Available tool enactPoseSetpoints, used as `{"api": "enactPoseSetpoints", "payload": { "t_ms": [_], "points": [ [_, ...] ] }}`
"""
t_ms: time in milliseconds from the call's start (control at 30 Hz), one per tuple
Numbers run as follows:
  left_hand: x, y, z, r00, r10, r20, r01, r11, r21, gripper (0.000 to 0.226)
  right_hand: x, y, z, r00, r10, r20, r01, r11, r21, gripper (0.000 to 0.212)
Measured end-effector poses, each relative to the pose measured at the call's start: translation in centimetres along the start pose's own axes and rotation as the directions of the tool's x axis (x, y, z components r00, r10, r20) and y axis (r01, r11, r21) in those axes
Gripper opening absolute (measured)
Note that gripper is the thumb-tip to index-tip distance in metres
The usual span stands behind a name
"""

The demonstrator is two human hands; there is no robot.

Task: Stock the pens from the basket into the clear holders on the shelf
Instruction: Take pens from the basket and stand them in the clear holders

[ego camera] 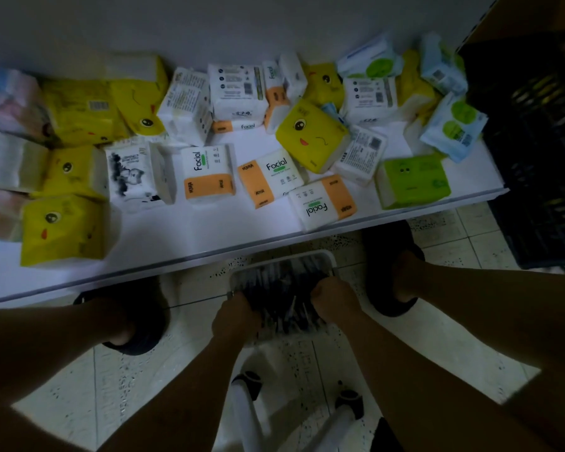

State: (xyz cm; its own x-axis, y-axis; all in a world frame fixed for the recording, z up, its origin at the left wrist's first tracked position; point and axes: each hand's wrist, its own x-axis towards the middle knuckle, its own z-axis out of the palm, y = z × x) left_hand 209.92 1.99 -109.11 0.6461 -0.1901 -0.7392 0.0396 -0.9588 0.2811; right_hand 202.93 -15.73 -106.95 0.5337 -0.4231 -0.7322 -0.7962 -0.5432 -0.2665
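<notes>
The pens (284, 288) are kept in the white basket (327, 256) on the floor (437, 337), below the shelf (193, 230) edge. The left hand (235, 318) and right hand (333, 301) are both curled round bundles of them. The bundles should be gripped evenly and lifted level, so none are spilled.

Dim, vignetted wide-angle frame with dark corners, blurred edges and a brighter centre.

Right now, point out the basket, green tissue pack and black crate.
basket (307, 255): head view, far rim.
green tissue pack (415, 181): head view, top face.
black crate (535, 190): head view, side wall.
</notes>
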Motion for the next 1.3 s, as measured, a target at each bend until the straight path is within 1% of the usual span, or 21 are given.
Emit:
{"api": "enactPoseSetpoints", "payload": {
  "t_ms": [100, 133, 200, 267, 433, 500, 567, 667, 733, 833, 900, 967, 1033, 1100, 1167, 1233, 1300],
  "points": [
    [-0.1, 0.2, -0.1, 0.999, -0.044, -0.028, 0.044, 0.999, 0.013, 0.027, -0.9, -0.2, -0.6, 0.997, -0.023, -0.072, 0.027, 0.998, 0.057, 0.034],
    [0.0, 0.3, -0.1, 0.998, -0.059, -0.027, 0.06, 0.998, 0.012, 0.03, -1.3, -0.4, -0.9, 0.996, -0.032, -0.088, 0.038, 0.997, 0.067, 0.031],
    [0.2, 0.4, -0.2, 0.996, -0.085, -0.014, 0.085, 0.996, -0.012, 0.034, -2.0, -0.7, -1.4, 0.99, -0.046, -0.132, 0.055, 0.996, 0.07, 0.018],
    [0.4, 0.6, -0.2, 0.995, -0.103, -0.002, 0.102, 0.993, -0.051, 0.032, -2.7, -1.0, -1.8, 0.982, -0.05, -0.182, 0.066, 0.994, 0.085, 0.013],
    [0.5, 0.7, 0.2, 0.993, -0.111, 0.031, 0.115, 0.97, -0.213, 0.028, -3.7, -1.4, -2.8, 0.952, 0.008, -0.306, 0.048, 0.983, 0.176, 0.025],
    [0.2, 0.8, 0.4, 0.995, -0.096, 0.025, 0.099, 0.963, -0.249, 0.023, -3.5, -1.2, -3.0, 0.956, 0.036, -0.292, 0.049, 0.959, 0.28, 0.027],
    [-0.6, 1.3, 0.2, 0.997, -0.071, -0.002, 0.067, 0.957, -0.281, 0.015, -3.1, -1.0, -2.8, 0.97, 0.058, -0.234, 0.035, 0.926, 0.377, 0.029],
    [-2.1, 2.0, -0.5, 1.0, 0.02, -0.015, -0.024, 0.939, -0.344, 0.022, -2.9, -0.6, -2.0, 0.992, 0.06, -0.111, 0.009, 0.848, 0.531, 0.023],
    [-3.5, 2.5, -1.6, 0.995, 0.095, -0.027, -0.098, 0.915, -0.391, 0.024, -3.1, -0.8, -1.6, 0.996, 0.028, -0.079, 0.02, 0.84, 0.543, 0.019],
    [-4.7, 2.6, -3.2, 0.981, 0.169, -0.092, -0.192, 0.884, -0.425, 0.025, -4.9, -2.2, -1.9, 0.995, -0.073, -0.071, 0.098, 0.882, 0.46, 0.02],
    [-6.3, 2.7, -4.6, 0.978, 0.156, -0.135, -0.203, 0.844, -0.497, 0.027, -6.4, -3.3, -2.1, 0.991, -0.126, -0.047, 0.132, 0.847, 0.514, 0.021],
    [-7.1, 2.8, -5.4, 0.981, 0.123, -0.15, -0.189, 0.775, -0.604, 0.027, -6.9, -4.1, -2.3, 0.991, -0.133, -0.009, 0.113, 0.807, 0.579, 0.023],
    [-8.7, 2.5, -6.8, 0.977, 0.083, -0.195, -0.195, 0.715, -0.672, 0.026, -8.4, -5.4, -2.6, 0.99, -0.14, 0.001, 0.108, 0.765, 0.635, 0.018],
    [-9.9, 2.2, -8.3, 0.96, 0.062, -0.274, -0.243, 0.671, -0.7, 0.019, -9.8, -6.8, -3.2, 0.976, -0.199, -0.087, 0.211, 0.771, 0.602, 0.014],
    [-11.5, 2.0, -10.3, 0.909, 0.062, -0.411, -0.345, 0.665, -0.663, 0.015, -11.3, -8.7, -4.0, 0.948, -0.265, -0.178, 0.318, 0.744, 0.588, 0.018],
    [-13.0, 1.8, -12.2, 0.821, 0.116, -0.559, -0.486, 0.655, -0.579, 0.016, -12.9, -10.7, -5.1, 0.884, -0.381, -0.27, 0.467, 0.716, 0.519, 0.02],
    [-14.5, 1.4, -14.4, 0.747, 0.168, -0.643, -0.587, 0.621, -0.52, 0.014, -14.9, -12.8, -6.4, 0.792, -0.507, -0.339, 0.61, 0.652, 0.45, 0.019]
  ]
}}
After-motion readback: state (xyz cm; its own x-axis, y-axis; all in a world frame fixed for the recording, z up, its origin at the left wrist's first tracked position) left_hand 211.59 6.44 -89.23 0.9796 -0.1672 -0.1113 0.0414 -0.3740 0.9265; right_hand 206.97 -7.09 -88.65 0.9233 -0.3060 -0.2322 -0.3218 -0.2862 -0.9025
